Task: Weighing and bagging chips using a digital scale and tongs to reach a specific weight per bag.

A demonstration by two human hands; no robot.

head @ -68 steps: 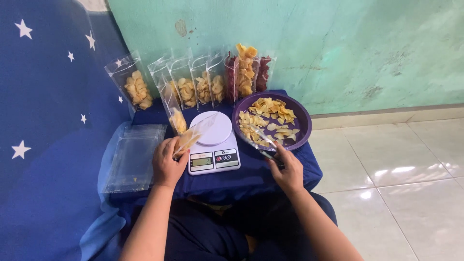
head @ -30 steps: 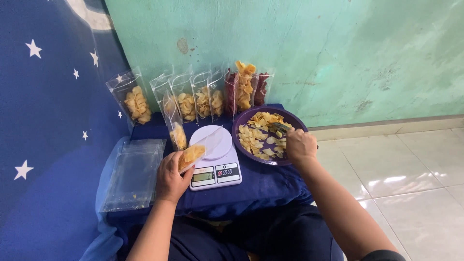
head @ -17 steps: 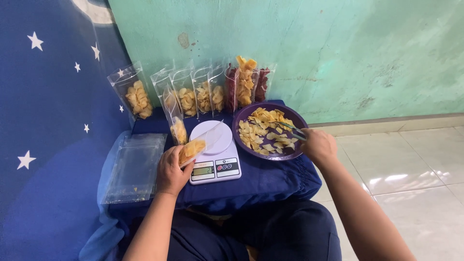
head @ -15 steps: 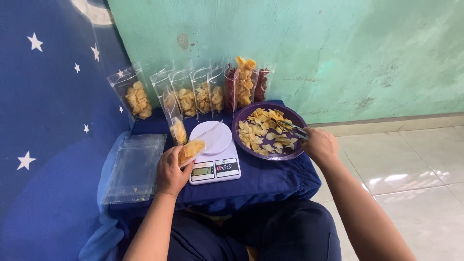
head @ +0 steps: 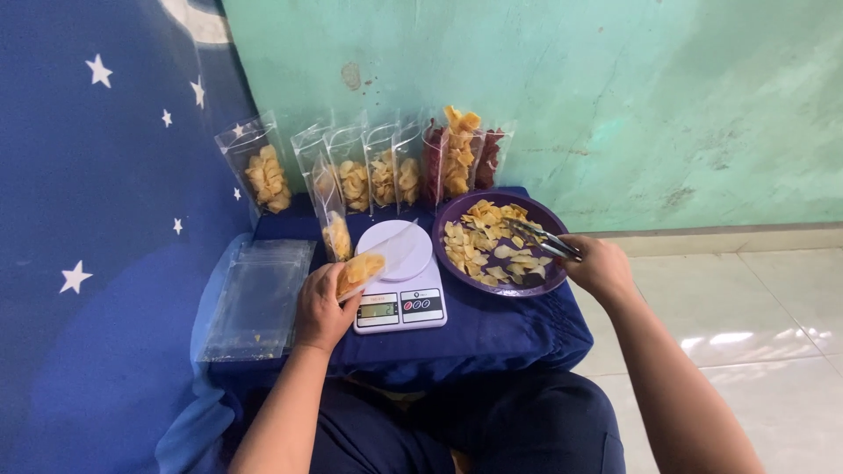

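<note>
Left hand (head: 323, 303): gripping a part-filled clear pouch (head: 369, 266), tilted over the scale (head: 399, 285) at its 9 o'clock edge.

Right hand (head: 601, 266): closed on tongs (head: 543, 239), tips reaching into the purple bowl (head: 461, 211) of chips (head: 492, 246) from 3 o'clock.

Handling note: the pouch mouth is probably best kept wide and facing the bowl, with small pinches lifted.

Surroundings: filled pouches (head: 369, 171) are lining the wall at 12 o'clock; one (head: 334, 228) is standing close behind the scale, easily knocked. Empty pouches (head: 259, 298) are lying at 9 o'clock.

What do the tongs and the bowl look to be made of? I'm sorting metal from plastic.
The tongs in the right hand look like bare metal: thin, grey, with bright glints. The purple bowl looks like plastic: uniform colour, smooth, with a soft sheen, though the view cannot confirm it.
</note>
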